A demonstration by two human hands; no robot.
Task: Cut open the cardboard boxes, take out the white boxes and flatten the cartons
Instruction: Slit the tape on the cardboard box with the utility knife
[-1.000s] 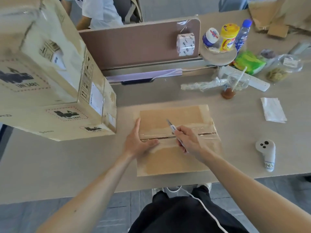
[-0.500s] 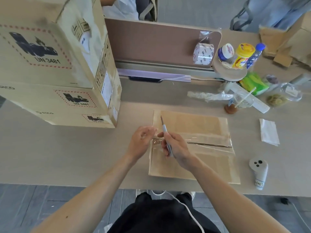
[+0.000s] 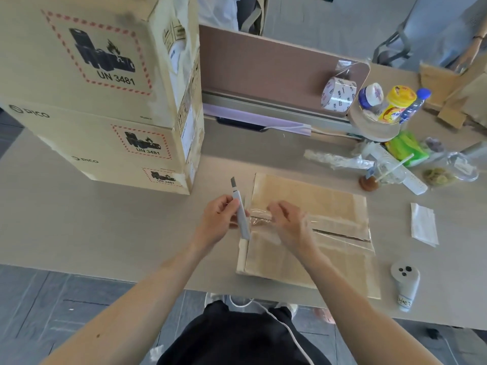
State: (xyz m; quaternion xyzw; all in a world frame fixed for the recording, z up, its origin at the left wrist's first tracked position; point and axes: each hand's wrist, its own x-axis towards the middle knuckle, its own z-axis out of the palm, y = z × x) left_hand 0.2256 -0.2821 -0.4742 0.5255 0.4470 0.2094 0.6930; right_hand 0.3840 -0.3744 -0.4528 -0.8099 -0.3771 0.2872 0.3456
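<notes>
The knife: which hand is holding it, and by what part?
The left hand holds the knife around the middle of its handle, blade end pointing away. The right hand is at the clear tape; its grip is unclear.

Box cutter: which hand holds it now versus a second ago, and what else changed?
The box cutter passed from the right hand to the left hand, which grips it at the left edge of the flat carton, blade pointing away. The right hand curls over the clear tape; whether it pinches it is blurred. The flat carton, the stacked cartons and the white controller stayed put.
</notes>
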